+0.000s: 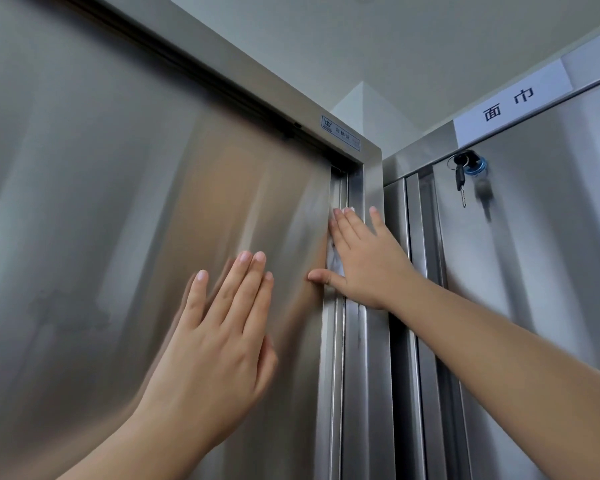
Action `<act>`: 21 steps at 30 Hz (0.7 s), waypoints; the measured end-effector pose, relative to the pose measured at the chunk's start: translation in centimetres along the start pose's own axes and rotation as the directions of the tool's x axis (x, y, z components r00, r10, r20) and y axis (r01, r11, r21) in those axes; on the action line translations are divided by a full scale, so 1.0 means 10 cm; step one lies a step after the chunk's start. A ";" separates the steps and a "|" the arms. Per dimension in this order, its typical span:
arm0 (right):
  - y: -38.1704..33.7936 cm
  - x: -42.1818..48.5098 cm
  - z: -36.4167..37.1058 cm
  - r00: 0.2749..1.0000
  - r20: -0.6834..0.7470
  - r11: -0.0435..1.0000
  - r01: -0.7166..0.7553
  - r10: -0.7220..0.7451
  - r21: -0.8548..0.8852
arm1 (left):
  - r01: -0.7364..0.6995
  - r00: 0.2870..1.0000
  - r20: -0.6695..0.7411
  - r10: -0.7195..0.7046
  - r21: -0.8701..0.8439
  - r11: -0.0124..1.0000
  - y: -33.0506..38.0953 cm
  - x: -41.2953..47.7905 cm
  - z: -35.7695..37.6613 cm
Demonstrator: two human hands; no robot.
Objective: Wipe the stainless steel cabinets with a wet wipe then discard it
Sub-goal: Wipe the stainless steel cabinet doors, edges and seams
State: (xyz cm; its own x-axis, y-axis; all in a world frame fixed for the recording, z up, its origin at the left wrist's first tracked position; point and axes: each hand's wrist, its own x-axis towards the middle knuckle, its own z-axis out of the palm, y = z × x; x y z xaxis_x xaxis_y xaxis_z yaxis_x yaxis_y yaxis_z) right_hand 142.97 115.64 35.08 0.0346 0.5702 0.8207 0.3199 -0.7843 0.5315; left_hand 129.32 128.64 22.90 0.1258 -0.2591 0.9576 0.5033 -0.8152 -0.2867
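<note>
Looks like mid-wipe to me, nowhere near the discard part. The right hand (364, 258) is pressed flat with fingers spread, pinning the wet wipe (336, 261) against the right edge of the sliding cabinet door (153, 220), right where it meets the cabinet frame (373, 188) — only a sliver of white shows under the palm. The left hand (219, 344) is open and flat on the door lower down, holding nothing, just bracing. A few streaks show on the door, so some of it is probably done. The second cabinet (534, 271) on the right, with keys (460, 183) hanging in its lock and a paper label (510, 102) above, likely hasn't been wiped yet. Both cabinets are shut, so contents are a mystery, and no bin in sight.
</note>
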 end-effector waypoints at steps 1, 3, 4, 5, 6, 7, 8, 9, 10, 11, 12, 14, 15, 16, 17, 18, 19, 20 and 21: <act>0.03 0.05 -0.01 1.000 0.000 1.000 -0.005 0.005 -0.001 | 0.000 1.000 -0.004 0.000 -0.002 1.000 0.00 0.00 0.00; 0.08 0.14 -0.03 1.000 -0.001 1.000 -0.010 0.010 -0.003 | 0.001 1.000 -0.011 -0.001 0.004 1.000 -0.01 0.00 0.01; 0.10 0.17 -0.03 1.000 -0.007 1.000 -0.020 0.020 0.002 | -0.001 1.000 -0.013 0.001 0.007 1.000 0.00 0.00 0.01; 0.10 0.18 -0.03 0.999 -0.017 0.999 -0.032 0.032 0.009 | -0.003 1.000 -0.014 0.003 0.010 1.000 0.00 -0.01 0.01; 0.10 0.18 -0.02 0.999 -0.027 0.999 -0.039 0.040 0.010 | -0.004 1.000 -0.014 0.004 0.012 1.000 -0.01 0.00 0.01; 0.08 0.15 -0.01 0.999 -0.035 0.999 -0.039 0.039 0.003 | -0.004 1.000 -0.014 0.004 0.013 1.000 0.00 0.00 0.01; 0.05 0.10 0.01 0.999 -0.040 0.999 -0.032 0.032 -0.008 | -0.002 1.000 -0.013 0.003 0.014 1.000 -0.01 0.00 0.01; 0.02 0.05 0.04 0.999 -0.039 1.000 -0.021 0.021 -0.021 | -0.001 1.000 -0.012 0.001 0.013 1.000 0.00 -0.01 0.01; 0.01 0.01 0.06 0.999 -0.032 0.999 -0.012 0.011 -0.033 | 0.000 1.000 -0.010 0.000 0.012 1.000 0.00 -0.01 0.01; 0.00 -0.01 0.07 1.000 -0.026 0.999 -0.010 0.009 -0.039 | 0.000 1.000 -0.008 0.000 0.012 1.000 0.00 -0.01 0.01; 0.00 0.00 0.06 0.999 -0.028 0.999 -0.017 0.016 -0.034 | 0.000 1.000 -0.007 0.000 0.013 1.000 0.00 -0.01 0.01; 0.03 0.08 0.01 0.998 -0.034 0.999 -0.048 0.047 -0.011 | 0.003 1.000 -0.006 -0.003 0.021 1.000 -0.01 -0.02 0.01; 0.05 0.14 -0.02 0.998 -0.031 0.998 -0.059 0.059 -0.001 | 0.006 1.000 -0.008 -0.006 0.026 1.000 -0.01 -0.03 0.01; 0.08 0.19 -0.04 0.998 -0.026 0.998 -0.062 0.062 0.004 | 0.007 1.000 -0.011 -0.007 0.030 1.000 -0.01 -0.04 0.01; 0.11 0.24 -0.06 0.998 -0.020 0.998 -0.055 0.055 0.004 | 0.005 1.000 -0.015 -0.005 0.034 0.999 -0.01 -0.05 0.01; 0.14 0.27 -0.07 0.999 -0.014 0.999 -0.043 0.043 -0.003 | 0.003 1.000 -0.018 -0.002 0.037 0.999 -0.01 -0.05 0.02; 0.17 0.30 -0.08 0.999 -0.009 0.999 -0.032 0.032 -0.013 | 0.002 1.000 -0.019 -0.001 0.040 0.999 -0.01 -0.05 0.02; 0.18 0.32 -0.09 1.000 -0.007 0.999 -0.025 0.025 -0.020 | 0.003 1.000 -0.021 -0.002 0.041 0.999 -0.01 -0.05 0.02; 0.19 0.33 -0.09 1.000 -0.006 0.999 -0.023 0.023 -0.023 | 0.005 1.000 -0.024 -0.004 0.041 0.999 -0.01 -0.05 0.02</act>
State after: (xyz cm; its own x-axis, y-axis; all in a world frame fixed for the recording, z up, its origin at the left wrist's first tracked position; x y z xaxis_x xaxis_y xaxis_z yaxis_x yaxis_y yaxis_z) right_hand 142.80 115.79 38.95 0.0367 0.5508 0.8338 0.2975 -0.8026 0.5171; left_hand 129.33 128.94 22.47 0.1035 -0.2686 0.9577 0.5382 -0.7946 -0.2810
